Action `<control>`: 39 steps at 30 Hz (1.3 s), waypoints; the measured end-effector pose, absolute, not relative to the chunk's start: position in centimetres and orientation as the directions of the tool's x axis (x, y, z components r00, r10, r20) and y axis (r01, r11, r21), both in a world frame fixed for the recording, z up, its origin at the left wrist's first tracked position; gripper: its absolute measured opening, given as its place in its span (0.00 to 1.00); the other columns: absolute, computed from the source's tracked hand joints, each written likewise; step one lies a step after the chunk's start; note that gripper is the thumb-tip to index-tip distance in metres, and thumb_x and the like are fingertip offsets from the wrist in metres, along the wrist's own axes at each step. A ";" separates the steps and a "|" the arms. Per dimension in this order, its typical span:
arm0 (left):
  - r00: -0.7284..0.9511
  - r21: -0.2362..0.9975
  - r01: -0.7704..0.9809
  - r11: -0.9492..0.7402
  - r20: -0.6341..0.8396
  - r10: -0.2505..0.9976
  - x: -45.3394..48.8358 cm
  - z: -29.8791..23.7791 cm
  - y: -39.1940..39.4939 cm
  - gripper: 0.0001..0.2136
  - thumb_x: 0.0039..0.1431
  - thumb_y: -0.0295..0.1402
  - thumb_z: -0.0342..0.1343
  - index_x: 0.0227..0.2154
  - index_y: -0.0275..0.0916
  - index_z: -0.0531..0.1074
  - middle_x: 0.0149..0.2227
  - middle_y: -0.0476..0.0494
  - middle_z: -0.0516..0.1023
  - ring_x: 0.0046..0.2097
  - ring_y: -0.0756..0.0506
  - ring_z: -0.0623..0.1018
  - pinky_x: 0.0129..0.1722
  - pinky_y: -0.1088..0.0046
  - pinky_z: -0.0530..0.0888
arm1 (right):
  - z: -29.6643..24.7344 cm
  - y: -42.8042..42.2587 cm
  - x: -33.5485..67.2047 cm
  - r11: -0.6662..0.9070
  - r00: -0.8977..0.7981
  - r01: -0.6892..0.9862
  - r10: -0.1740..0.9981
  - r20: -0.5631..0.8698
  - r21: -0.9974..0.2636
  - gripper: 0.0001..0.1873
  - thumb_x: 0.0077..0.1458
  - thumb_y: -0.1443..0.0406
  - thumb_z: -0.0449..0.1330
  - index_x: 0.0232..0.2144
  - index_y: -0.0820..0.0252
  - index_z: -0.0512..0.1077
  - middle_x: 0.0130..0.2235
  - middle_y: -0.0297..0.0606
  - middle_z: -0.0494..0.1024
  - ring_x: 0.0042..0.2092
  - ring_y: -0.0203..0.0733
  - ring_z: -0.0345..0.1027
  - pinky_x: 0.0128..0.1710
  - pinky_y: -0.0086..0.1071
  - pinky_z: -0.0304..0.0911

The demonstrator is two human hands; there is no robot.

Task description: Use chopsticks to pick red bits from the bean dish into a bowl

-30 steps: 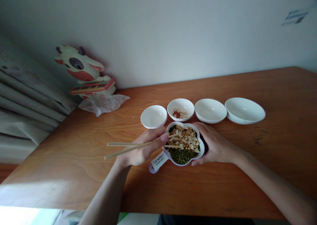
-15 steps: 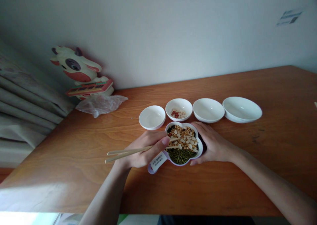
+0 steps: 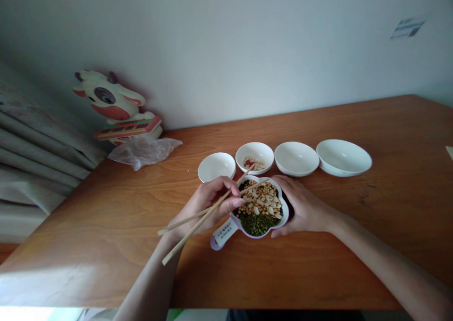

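Observation:
My left hand [image 3: 212, 201] is closed around a pair of wooden chopsticks [image 3: 189, 236], which cross each other; their tips are apart. One tip reaches up toward the white bowl of peanuts [image 3: 255, 146], the other lies over the lobed bowl. I see no piece between the tips. My right hand [image 3: 300, 203] curls around the right side of that lobed bowl [image 3: 286, 208], white inside with a lilac outside and a labelled handle [image 3: 225, 233]. Inside it lie green beans [image 3: 256, 224], yellow beans [image 3: 247, 193], shelled peanuts [image 3: 271, 203] and some dark grains.
More white bowls stand in the row: one at the left [image 3: 216, 166], one right of the peanuts [image 3: 296, 158], and a larger one [image 3: 343, 157] at the end. A cow-shaped toy keyboard [image 3: 120, 106] and a clear plastic bag [image 3: 145, 152] sit at the back left.
The chopsticks have lifted from among the peanuts, and their tips have spread, one rising toward the white bowl of peanuts. My right hand stays on the lobed bowl.

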State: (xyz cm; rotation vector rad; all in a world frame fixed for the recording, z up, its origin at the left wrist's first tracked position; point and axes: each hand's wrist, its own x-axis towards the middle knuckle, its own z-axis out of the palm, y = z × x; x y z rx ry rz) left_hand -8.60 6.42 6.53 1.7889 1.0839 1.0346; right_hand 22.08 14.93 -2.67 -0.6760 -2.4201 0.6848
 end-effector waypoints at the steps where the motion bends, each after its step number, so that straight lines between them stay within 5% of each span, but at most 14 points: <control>1: 0.319 0.894 0.294 -0.338 0.242 0.916 -8.8 6.4 6.5 0.18 0.76 0.50 0.63 0.41 0.37 0.78 0.33 0.46 0.79 0.32 0.49 0.75 0.31 0.76 0.72 | -2.7 14.9 22.1 0.743 -0.734 0.316 0.586 0.344 -0.590 0.72 0.38 0.34 0.82 0.77 0.45 0.57 0.69 0.53 0.74 0.68 0.75 0.70 0.69 0.68 0.66; 5: 0.400 0.863 0.289 -0.415 0.284 0.871 -9.7 5.5 6.7 0.30 0.81 0.55 0.50 0.33 0.37 0.82 0.29 0.43 0.79 0.29 0.48 0.74 0.32 0.72 0.72 | -3.0 15.0 22.3 0.739 -0.735 0.328 0.591 0.332 -0.589 0.73 0.38 0.34 0.82 0.77 0.45 0.56 0.70 0.54 0.72 0.69 0.76 0.69 0.69 0.70 0.66; 8: 0.295 0.868 0.295 -0.400 0.315 0.902 -9.6 5.2 6.8 0.31 0.81 0.57 0.50 0.28 0.38 0.75 0.26 0.47 0.73 0.29 0.49 0.71 0.31 0.72 0.70 | -3.1 14.9 22.3 0.745 -0.734 0.339 0.592 0.334 -0.574 0.73 0.39 0.33 0.82 0.77 0.45 0.54 0.70 0.55 0.72 0.69 0.77 0.69 0.69 0.70 0.66; 13: 0.160 0.895 0.298 -0.332 0.297 0.942 -8.7 6.1 6.6 0.18 0.77 0.50 0.61 0.44 0.38 0.76 0.34 0.47 0.76 0.33 0.49 0.73 0.33 0.75 0.73 | -3.2 15.0 22.3 0.742 -0.742 0.342 0.590 0.318 -0.577 0.72 0.39 0.33 0.81 0.76 0.45 0.54 0.70 0.56 0.72 0.69 0.77 0.69 0.68 0.69 0.68; 19: 0.191 0.896 0.242 -0.372 0.332 0.924 -8.9 5.8 6.6 0.22 0.82 0.50 0.52 0.55 0.36 0.81 0.33 0.44 0.80 0.34 0.46 0.78 0.36 0.70 0.77 | -3.3 15.0 22.4 0.749 -0.743 0.334 0.583 0.328 -0.572 0.73 0.40 0.34 0.82 0.78 0.45 0.52 0.70 0.56 0.71 0.70 0.78 0.68 0.69 0.71 0.66; 28: 0.115 0.748 0.434 -0.502 0.507 0.854 -9.4 6.0 6.9 0.30 0.85 0.51 0.45 0.39 0.39 0.86 0.39 0.41 0.78 0.43 0.43 0.77 0.49 0.66 0.75 | -3.4 15.1 22.3 0.744 -0.742 0.346 0.590 0.319 -0.572 0.74 0.40 0.33 0.81 0.77 0.45 0.51 0.70 0.56 0.70 0.69 0.78 0.68 0.69 0.72 0.66; 32: 0.238 0.770 0.366 -0.523 0.466 0.852 -9.6 5.7 7.0 0.25 0.85 0.47 0.47 0.38 0.38 0.82 0.36 0.42 0.82 0.37 0.46 0.78 0.41 0.69 0.74 | -3.3 15.1 22.3 0.736 -0.738 0.350 0.598 0.313 -0.580 0.72 0.39 0.33 0.81 0.76 0.47 0.54 0.69 0.57 0.72 0.67 0.78 0.70 0.67 0.71 0.68; 39: 0.193 0.820 0.289 -0.494 0.456 0.869 -9.5 4.6 7.2 0.29 0.83 0.55 0.48 0.29 0.39 0.70 0.27 0.49 0.71 0.29 0.49 0.71 0.31 0.74 0.69 | -3.5 15.1 22.3 0.742 -0.730 0.349 0.598 0.331 -0.572 0.74 0.38 0.33 0.82 0.77 0.48 0.55 0.70 0.57 0.71 0.69 0.78 0.68 0.70 0.71 0.65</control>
